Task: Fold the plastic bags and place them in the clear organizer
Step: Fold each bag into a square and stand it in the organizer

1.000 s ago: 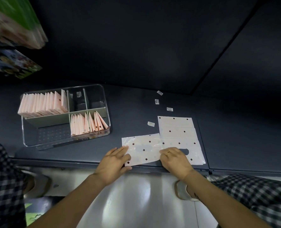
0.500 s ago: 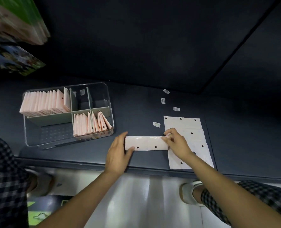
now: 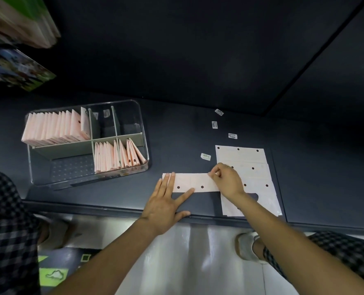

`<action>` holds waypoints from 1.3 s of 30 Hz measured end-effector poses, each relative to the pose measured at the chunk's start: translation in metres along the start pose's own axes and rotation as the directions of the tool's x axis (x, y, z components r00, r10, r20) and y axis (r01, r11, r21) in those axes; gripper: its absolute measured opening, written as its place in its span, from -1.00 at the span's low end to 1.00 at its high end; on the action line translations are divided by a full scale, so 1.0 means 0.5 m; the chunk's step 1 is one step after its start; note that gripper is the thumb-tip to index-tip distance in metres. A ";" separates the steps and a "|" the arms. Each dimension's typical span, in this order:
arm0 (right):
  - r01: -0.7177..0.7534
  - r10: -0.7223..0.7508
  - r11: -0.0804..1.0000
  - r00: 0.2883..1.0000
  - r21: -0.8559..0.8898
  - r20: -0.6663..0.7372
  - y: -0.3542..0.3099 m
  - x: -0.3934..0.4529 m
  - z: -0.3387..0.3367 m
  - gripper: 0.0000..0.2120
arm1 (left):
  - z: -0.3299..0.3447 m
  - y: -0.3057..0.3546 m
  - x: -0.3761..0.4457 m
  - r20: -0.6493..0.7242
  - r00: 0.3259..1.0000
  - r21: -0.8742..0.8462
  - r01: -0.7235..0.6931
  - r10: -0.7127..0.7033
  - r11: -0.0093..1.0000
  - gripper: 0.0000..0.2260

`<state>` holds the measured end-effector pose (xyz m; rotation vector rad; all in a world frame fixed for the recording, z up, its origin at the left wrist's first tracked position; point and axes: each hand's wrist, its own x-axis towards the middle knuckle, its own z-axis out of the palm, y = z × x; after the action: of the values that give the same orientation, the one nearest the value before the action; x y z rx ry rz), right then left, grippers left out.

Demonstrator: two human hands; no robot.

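Observation:
A pale pink plastic bag, folded into a long narrow strip with dark dots, lies on the dark counter near its front edge. My left hand lies flat with straight fingers pressing the strip's left end. My right hand pinches the strip's right end with curled fingers. A stack of unfolded bags lies just right of the strip, partly under my right hand. The clear organizer stands to the left, with folded pink bags upright in two of its compartments.
Several small white labels lie scattered behind the bags. Blurred packaged goods hang at the upper left. The counter's front edge runs just below my hands. Checked trouser legs and sandals show below.
The bag went from a wide half-folded sheet to a narrow strip. My left hand now lies flatter on the left end, and my right hand has slid onto the right end.

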<state>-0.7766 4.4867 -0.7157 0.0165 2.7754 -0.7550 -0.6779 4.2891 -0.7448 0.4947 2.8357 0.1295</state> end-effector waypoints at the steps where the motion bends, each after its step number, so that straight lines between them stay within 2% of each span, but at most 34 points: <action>1: 0.036 -0.041 0.997 0.996 -0.062 -0.080 -0.005 -0.008 0.002 -0.88 | 0.000 0.000 0.000 0.001 1.000 0.004 0.002 -0.002 1.000 -0.44; 3: 0.183 -0.188 0.982 0.956 -0.040 -0.227 -0.022 -0.033 0.013 -0.85 | -0.001 0.001 0.002 0.000 1.000 0.005 0.006 -0.006 1.000 -0.43; 4: 0.268 -0.259 0.963 0.939 0.010 -0.226 -0.034 -0.049 0.022 -0.82 | -0.002 0.002 0.003 0.001 1.000 0.005 0.005 -0.005 1.000 -0.43; 6: 0.382 -0.378 0.920 0.924 0.083 -0.058 -0.056 -0.079 0.049 -0.69 | -0.003 0.002 0.002 0.007 1.000 0.000 0.008 -0.008 1.000 -0.43; 8: 0.437 -0.443 0.897 0.884 0.068 0.148 -0.064 -0.100 0.077 -0.59 | -0.005 0.003 0.002 0.022 1.000 -0.013 0.018 -0.018 1.000 -0.44; 10: 0.447 -0.440 0.894 0.873 0.016 0.208 -0.050 -0.101 0.087 -0.54 | -0.006 0.002 0.003 0.030 0.999 -0.027 0.026 -0.025 0.999 -0.44; 15: 0.299 -0.286 0.952 0.945 -0.063 0.161 0.023 -0.079 0.047 -0.50 | -0.003 0.000 0.005 0.012 1.000 -0.033 0.021 -0.020 0.999 -0.43; 18: 0.307 -0.282 0.939 0.944 -0.153 0.170 0.061 -0.072 0.020 -0.45 | 0.001 -0.002 0.006 -0.001 1.000 -0.035 0.022 -0.022 0.999 -0.44; 21: 0.438 -0.393 0.848 0.898 -0.300 0.199 0.075 -0.063 0.005 -0.49 | 0.001 -0.006 0.009 0.006 1.000 -0.026 0.023 -0.023 0.999 -0.44; 24: 0.572 -0.492 0.646 0.818 -0.505 0.296 0.067 -0.053 -0.005 -0.52 | -0.005 -0.007 0.013 0.025 0.999 -0.037 0.026 -0.025 0.999 -0.46; 27: 0.640 -0.654 0.507 0.722 -0.577 0.226 0.037 -0.051 -0.027 -0.68 | -0.017 -0.012 0.013 0.017 0.999 -0.060 0.034 -0.033 0.998 -0.47; 29: 0.702 -0.760 0.484 0.633 -0.523 0.147 0.017 -0.062 -0.038 -0.76 | -0.023 -0.018 0.008 -0.016 0.998 -0.069 0.064 -0.065 0.996 -0.49; 32: 0.769 -0.797 0.502 0.589 -0.395 0.135 -0.009 -0.094 -0.031 -0.83 | -0.037 -0.021 -0.002 -0.082 0.993 -0.057 0.083 -0.088 0.995 -0.52; 34: 0.781 -0.792 0.546 0.599 -0.303 0.118 -0.024 -0.118 -0.012 -0.88 | -0.050 -0.015 -0.009 -0.140 0.986 -0.122 0.071 -0.088 0.990 -0.60; 36: 0.774 -0.773 0.601 0.626 -0.199 0.103 -0.040 -0.142 0.008 -0.92 | -0.051 -0.010 -0.013 -0.258 0.960 -0.229 0.049 -0.110 0.972 -0.73; 37: 0.750 -0.743 0.647 0.660 -0.137 0.106 -0.048 -0.151 0.015 -0.89 | -0.049 -0.010 -0.015 -0.302 0.944 -0.280 0.049 -0.136 0.959 -0.78; 39: 0.657 -0.651 0.754 0.749 -0.016 0.123 -0.054 -0.156 0.027 -0.84 | -0.047 -0.007 -0.021 -0.276 0.944 -0.353 0.077 -0.182 0.933 -0.82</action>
<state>-0.7002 4.4613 -0.6935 -1.0359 2.6733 -0.7808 -0.6760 4.2812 -0.7204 0.2225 3.0356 0.7123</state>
